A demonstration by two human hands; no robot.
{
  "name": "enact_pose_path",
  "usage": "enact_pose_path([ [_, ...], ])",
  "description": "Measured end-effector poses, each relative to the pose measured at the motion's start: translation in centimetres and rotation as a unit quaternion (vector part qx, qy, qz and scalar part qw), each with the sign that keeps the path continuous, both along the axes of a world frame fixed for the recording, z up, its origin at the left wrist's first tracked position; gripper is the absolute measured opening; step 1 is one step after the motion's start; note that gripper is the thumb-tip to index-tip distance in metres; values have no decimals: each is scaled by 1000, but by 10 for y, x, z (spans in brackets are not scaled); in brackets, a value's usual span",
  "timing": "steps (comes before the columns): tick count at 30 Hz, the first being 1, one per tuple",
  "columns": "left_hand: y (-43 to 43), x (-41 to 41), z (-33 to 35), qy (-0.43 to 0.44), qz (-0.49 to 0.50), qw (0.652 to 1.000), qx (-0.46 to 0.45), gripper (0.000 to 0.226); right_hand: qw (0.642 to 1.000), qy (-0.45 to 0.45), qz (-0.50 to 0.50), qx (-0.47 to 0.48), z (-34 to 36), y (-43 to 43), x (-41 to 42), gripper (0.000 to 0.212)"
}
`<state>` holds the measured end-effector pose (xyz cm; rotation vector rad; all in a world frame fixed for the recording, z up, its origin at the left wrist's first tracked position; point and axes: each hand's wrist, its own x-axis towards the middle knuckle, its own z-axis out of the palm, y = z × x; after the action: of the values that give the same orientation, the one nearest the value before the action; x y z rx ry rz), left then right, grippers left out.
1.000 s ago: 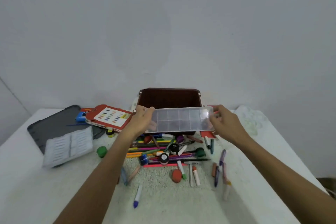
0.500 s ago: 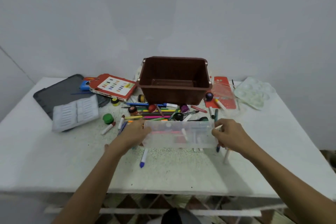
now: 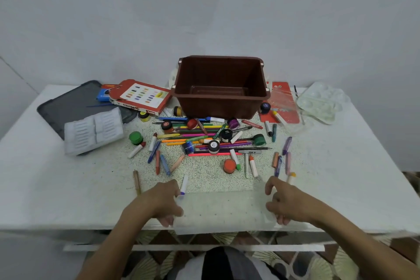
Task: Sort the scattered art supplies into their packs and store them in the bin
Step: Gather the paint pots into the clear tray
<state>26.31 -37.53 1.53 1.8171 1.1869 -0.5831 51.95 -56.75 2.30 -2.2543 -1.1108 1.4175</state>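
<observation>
Clear tray [image 3: 225, 209] sits at the near edge of the tabletop [image 3: 341, 166], its front lip hanging just over that edge. My left hand [image 3: 159, 202] grips its left end and my right hand [image 3: 288, 202] grips its right end, fingers curled on both. It's blurry, so I can't make out anything in the tray except the speckled top showing through.

Stuff around the hands: a blue-tipped marker [image 3: 183, 185] touches the left knuckles, a brown crayon [image 3: 136, 180] lies just left of that, and a yellow-tipped crayon [image 3: 291, 177] is right behind the right hand.

Between tray and bin [image 3: 220, 102] is the big mess [image 3: 204, 141] of pencils, markers, crayons and paint pots, with a green pot [image 3: 136, 137] on its left side and an orange pot [image 3: 229, 165] nearer me.

The bin stands mid-way along the far edge, open side up, with something flat and clear on its floor; I can't tell what. Left of it is a red pastel box [image 3: 142, 98], then a grey case [image 3: 68, 104] toward the far-left corner with a white ribbed insert [image 3: 94, 130] partly on it. Right of the bin is a red pack [image 3: 280, 102] with a crayon or two on it, and a clear palette [image 3: 322, 102] sits by the far-right corner.
</observation>
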Motion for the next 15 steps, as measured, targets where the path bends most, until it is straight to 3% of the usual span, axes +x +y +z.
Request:
enact_pose_path([
  [8, 6, 6, -11, 6, -22, 995, 101, 31, 1000, -4, 4, 4, -9, 10, 1, 14],
  [15, 13, 16, -27, -82, 1, 965, 251, 24, 996, -35, -39, 65, -18, 25, 11, 14],
])
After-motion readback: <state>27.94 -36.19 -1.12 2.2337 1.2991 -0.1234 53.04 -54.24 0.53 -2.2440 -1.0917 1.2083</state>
